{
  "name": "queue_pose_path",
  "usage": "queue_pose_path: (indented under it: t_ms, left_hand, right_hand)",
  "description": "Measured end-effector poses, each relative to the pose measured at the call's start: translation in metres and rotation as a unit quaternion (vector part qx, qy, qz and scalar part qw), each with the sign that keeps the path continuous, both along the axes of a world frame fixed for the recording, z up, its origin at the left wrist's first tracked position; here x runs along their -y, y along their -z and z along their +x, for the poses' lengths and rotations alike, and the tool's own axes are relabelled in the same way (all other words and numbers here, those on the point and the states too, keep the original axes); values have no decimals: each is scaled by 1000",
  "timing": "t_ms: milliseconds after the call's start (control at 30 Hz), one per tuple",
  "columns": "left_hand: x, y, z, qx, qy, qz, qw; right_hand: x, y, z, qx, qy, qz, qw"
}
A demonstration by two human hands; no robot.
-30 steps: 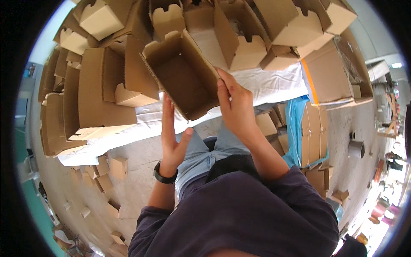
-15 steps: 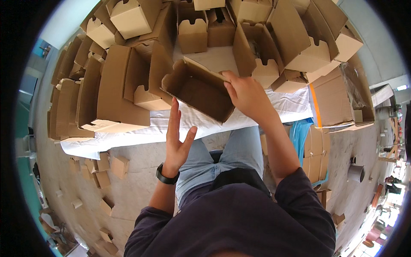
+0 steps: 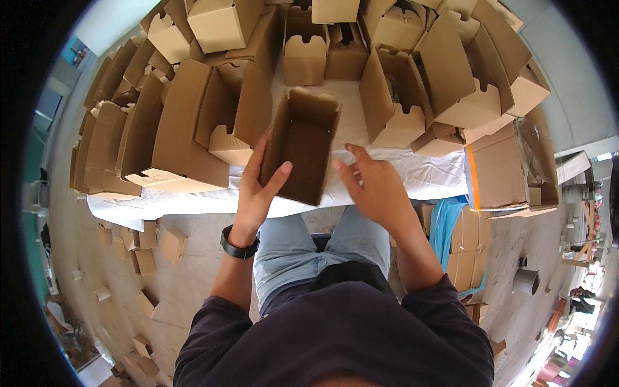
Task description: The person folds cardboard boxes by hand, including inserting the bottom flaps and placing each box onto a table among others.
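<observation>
An open brown cardboard box [image 3: 302, 147] is held upright over the table's near edge, its hollow side facing me. My left hand [image 3: 256, 187] grips its left wall, thumb inside the opening. A black watch sits on that wrist. My right hand [image 3: 371, 184] hovers just right of the box with fingers spread, not touching it.
A table covered with a white sheet [image 3: 412, 174] carries many folded cardboard boxes [image 3: 451, 77] at the back and sides. Flat cartons [image 3: 103, 148] stand stacked at the left. Cardboard scraps [image 3: 145, 242] litter the floor. A blue sheet [image 3: 446, 222] and more cartons lie to the right.
The box has turned from lying tilted to standing upright. My left hand has taken hold of its left wall. My right hand has let go and moved off to the right.
</observation>
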State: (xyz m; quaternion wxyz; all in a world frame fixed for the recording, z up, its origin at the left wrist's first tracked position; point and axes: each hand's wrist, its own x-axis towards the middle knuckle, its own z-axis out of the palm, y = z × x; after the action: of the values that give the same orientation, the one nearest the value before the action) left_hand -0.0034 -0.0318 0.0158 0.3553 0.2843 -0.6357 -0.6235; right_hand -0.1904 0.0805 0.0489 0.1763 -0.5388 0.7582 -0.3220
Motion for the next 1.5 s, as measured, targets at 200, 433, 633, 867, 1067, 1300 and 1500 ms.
queue_pose_path:
  t_ms: [200, 433, 633, 867, 1067, 1300, 1500]
  left_hand:
    - [-15, 22, 22, -33, -46, -70, 996]
    - [-80, 63, 19, -86, -210, -58, 972]
    - [-112, 70, 3, -25, -121, -128, 984]
    - [-31, 56, -7, -66, -51, -34, 996]
    - [-4, 49, -18, -67, -92, -90, 989]
    - [-1, 52, -12, -75, -110, -169, 977]
    - [13, 43, -6, 61, -142, -352, 923]
  right_hand:
    - [32, 14, -35, 75, -1, -218, 973]
    - [75, 35, -48, 238, -23, -203, 949]
    - [62, 42, -39, 287, -10, -236, 928]
    - [10, 52, -30, 210, 71, -279, 934]
    - [9, 74, -24, 221, -7, -274, 936]
    - [12, 72, -28, 244, -32, -303, 921]
    - [0, 68, -44, 122, -24, -294, 948]
